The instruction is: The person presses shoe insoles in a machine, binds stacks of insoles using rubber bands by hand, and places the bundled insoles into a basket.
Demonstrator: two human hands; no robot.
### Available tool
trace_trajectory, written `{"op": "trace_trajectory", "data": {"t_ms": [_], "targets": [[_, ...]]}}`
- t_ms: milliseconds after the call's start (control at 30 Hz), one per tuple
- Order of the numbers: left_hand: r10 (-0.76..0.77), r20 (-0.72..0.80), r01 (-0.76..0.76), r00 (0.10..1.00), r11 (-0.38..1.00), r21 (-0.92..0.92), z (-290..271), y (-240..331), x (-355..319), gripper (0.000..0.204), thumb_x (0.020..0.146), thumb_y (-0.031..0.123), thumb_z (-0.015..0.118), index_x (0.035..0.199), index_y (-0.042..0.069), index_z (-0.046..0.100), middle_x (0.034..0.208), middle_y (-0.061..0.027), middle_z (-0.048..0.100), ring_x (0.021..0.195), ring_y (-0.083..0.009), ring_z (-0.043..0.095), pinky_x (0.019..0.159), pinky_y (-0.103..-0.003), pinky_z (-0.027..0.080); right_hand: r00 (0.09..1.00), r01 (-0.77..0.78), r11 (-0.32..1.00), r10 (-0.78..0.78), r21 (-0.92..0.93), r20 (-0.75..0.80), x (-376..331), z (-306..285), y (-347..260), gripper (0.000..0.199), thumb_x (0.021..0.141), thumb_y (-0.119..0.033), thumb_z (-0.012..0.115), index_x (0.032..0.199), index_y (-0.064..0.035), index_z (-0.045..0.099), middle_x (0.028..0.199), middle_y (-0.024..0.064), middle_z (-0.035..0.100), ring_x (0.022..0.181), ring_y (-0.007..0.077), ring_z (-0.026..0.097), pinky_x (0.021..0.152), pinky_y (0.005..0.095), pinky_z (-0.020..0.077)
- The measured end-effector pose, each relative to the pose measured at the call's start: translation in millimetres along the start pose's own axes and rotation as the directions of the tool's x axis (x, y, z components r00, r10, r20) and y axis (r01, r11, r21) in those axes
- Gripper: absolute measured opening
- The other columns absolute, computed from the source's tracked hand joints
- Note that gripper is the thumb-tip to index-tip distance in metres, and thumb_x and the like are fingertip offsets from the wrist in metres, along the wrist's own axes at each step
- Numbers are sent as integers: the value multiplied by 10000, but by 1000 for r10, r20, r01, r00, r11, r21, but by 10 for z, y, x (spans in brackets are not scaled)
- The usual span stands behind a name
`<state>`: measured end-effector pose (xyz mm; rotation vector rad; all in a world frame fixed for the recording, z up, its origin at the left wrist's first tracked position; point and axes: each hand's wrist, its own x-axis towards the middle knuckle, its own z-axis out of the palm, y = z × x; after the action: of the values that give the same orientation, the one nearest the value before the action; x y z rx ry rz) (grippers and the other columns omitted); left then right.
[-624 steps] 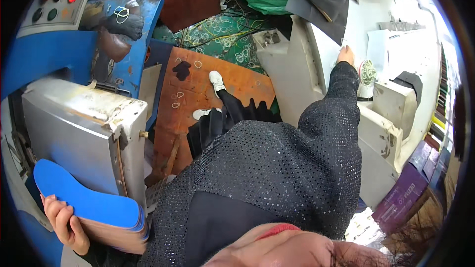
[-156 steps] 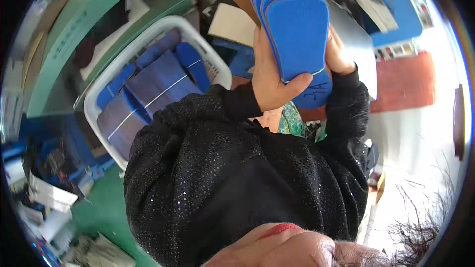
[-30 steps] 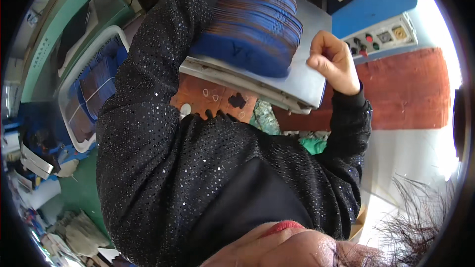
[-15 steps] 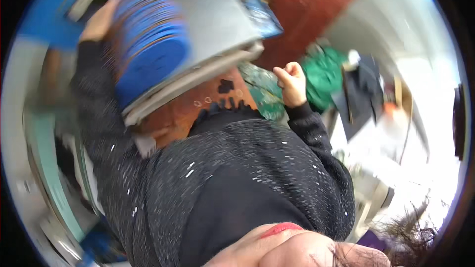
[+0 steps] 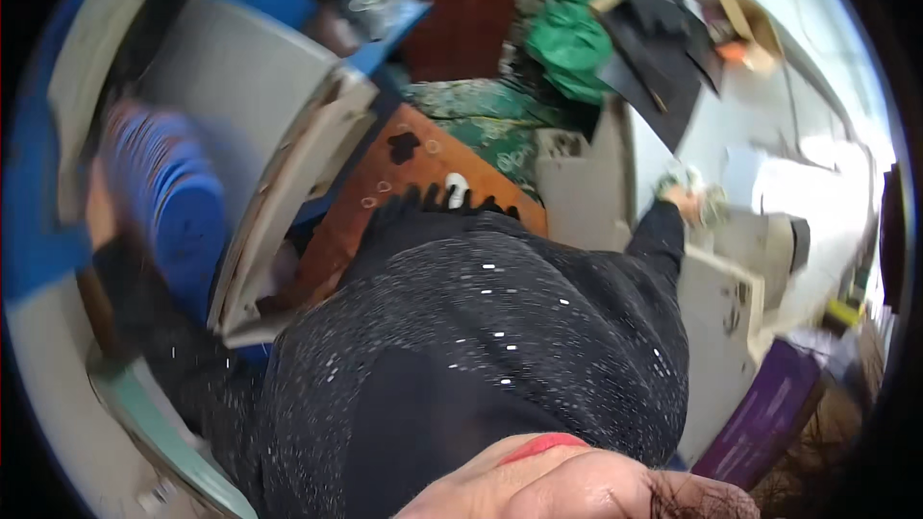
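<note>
A stack of thin blue rounded pieces with brownish edges (image 5: 190, 221) stands near the front edge of a grey platform (image 5: 240, 48); its upper part is smeared by motion. My left hand (image 5: 102, 207) lies against the stack's outer left side. It is blurred, and its fingers are hidden behind the stack. Out to the right, my right hand (image 5: 685, 202) reaches down among a small heap of pale greenish, see-through loops (image 5: 713, 207) at the edge of a white table (image 5: 735, 139). Its fingers are partly lost in the loops, so their grip is unclear.
An orange-brown board (image 5: 461, 149) before me carries several thin pale rings and a black patch. Past the table's near side sits a green bundle (image 5: 569, 43) beside dark sheets (image 5: 663, 67). A purple box (image 5: 764, 413) stands at the lower right, a pale green edge (image 5: 183, 442) at the lower left.
My right hand has moved out from near my body to the loops at the right. The view has turned rightward; my left hand stays beside the blue stack.
</note>
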<state>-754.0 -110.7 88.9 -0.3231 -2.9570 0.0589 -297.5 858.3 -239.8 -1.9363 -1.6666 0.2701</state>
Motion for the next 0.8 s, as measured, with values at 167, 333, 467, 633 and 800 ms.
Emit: {"op": "trace_trajectory", "data": {"t_ms": [167, 333, 467, 633, 800], "targets": [[-81, -42, 51, 996, 879, -473, -19, 370, -35, 658, 1002, 510, 257, 1389, 12, 447, 1420, -179, 471, 1356, -286, 393, 1118, -328, 269, 926, 329, 937, -294, -122, 238, -807, -129, -844, 455, 798, -228, 622, 1207, -27, 620, 1130, 167, 663, 1031, 293, 636, 929, 397, 489], [-454, 44, 437, 890, 819, -372, -313, 865, -137, 894, 810, 819, 298, 1372, 162, 525, 1391, -149, 518, 1326, -332, 435, 1107, -478, 232, -186, -237, 521, -853, 820, 488, -3098, -1371, -2573, 244, 921, -89, 583, 1134, 17, 635, 1007, 69, 664, 796, 131, 625, 721, 257, 513], [-534, 71, 511, 842, 749, -422, -475, 1115, -205, 711, 859, 624, 498, 1241, 32, 592, 1255, -241, 584, 1195, -376, 540, 1026, -424, 391, -875, -342, 612, -484, 713, -4, -4507, -2847, -3406, 464, 939, -66, 569, 1365, 44, 423, 1305, 167, 545, 1173, 233, 561, 974, 342, 474], [-527, 34, 514, 849, 811, -278, -580, 1185, -331, 882, 792, 849, 245, 1358, 241, 541, 1387, -123, 528, 1327, -332, 437, 1100, -581, 157, -761, -231, 550, -616, 803, 203, -5441, -3438, -3578, 523, 917, -122, 631, 1309, 83, 354, 1229, 219, 532, 1169, 252, 531, 974, 342, 459], [-421, 140, 441, 896, 809, -388, -865, 1178, -782, 1251, 673, 882, 515, 1285, -204, 399, 1294, -359, 493, 1177, -391, 560, 989, -396, 449, -546, -178, 264, -828, 948, 128, -5490, -3166, -3917, 638, 854, -277, 712, 1232, 147, 422, 998, 163, 613, 867, 178, 603, 738, 293, 511]]}}
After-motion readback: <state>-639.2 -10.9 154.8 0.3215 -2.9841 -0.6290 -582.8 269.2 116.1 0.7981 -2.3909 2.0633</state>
